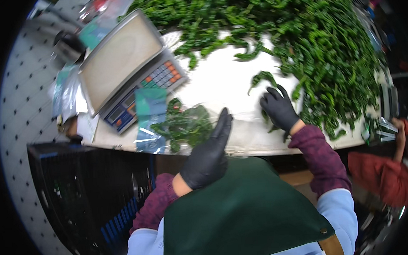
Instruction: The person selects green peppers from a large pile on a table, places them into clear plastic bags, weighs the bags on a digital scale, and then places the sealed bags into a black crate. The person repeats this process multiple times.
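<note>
My left hand [208,156], in a black glove, is held edge-on with its fingers straight and nothing in its grasp. It is beside a clear plastic bag [197,122] with green peppers in it, lying at the table's front edge. My right hand [279,107], gloved in black too, is low over the white tabletop [222,82] with bent fingers. A curved green pepper [264,77] lies at its fingertips. More peppers show from under the palm and wrist; whether the fingers grip any is hidden. A large heap of green peppers [323,50] covers the back and right.
A digital scale [122,59] with a bare pan stands at the left. Flat printed bags [151,119] lie against its front, with more plastic packaging [69,92] beyond. Dark crates [87,197] stand below the table at left. At right, another person's hand [399,129] holds a bag.
</note>
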Action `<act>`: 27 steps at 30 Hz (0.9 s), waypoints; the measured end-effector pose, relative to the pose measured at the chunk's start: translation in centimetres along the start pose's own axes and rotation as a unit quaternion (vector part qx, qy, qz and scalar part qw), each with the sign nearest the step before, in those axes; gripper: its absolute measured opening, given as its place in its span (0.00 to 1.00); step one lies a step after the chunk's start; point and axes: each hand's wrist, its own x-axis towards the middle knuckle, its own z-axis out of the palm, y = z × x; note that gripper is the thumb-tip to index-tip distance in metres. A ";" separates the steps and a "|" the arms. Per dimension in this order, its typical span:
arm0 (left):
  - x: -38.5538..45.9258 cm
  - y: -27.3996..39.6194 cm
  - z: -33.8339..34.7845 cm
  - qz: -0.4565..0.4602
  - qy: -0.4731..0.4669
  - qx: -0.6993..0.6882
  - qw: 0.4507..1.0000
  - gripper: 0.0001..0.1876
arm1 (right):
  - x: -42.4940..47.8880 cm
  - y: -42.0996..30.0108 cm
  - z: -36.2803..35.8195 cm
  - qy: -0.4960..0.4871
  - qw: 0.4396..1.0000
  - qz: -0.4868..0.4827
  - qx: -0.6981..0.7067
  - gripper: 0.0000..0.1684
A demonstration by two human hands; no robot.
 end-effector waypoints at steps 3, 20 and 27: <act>-0.1 -0.4 0.1 0.011 0.013 -0.016 1.000 0.46 | 0.3 0.2 0.3 -0.071 0.995 -0.024 0.066 0.09; 1.6 -1.6 2.4 0.035 0.083 -0.010 0.996 0.44 | 0.6 -2.9 -9.5 -0.187 0.522 0.252 0.793 0.26; 1.0 -1.5 2.7 0.044 0.023 0.004 0.999 0.46 | 2.7 -7.5 -1.8 -0.234 0.706 0.130 0.655 0.30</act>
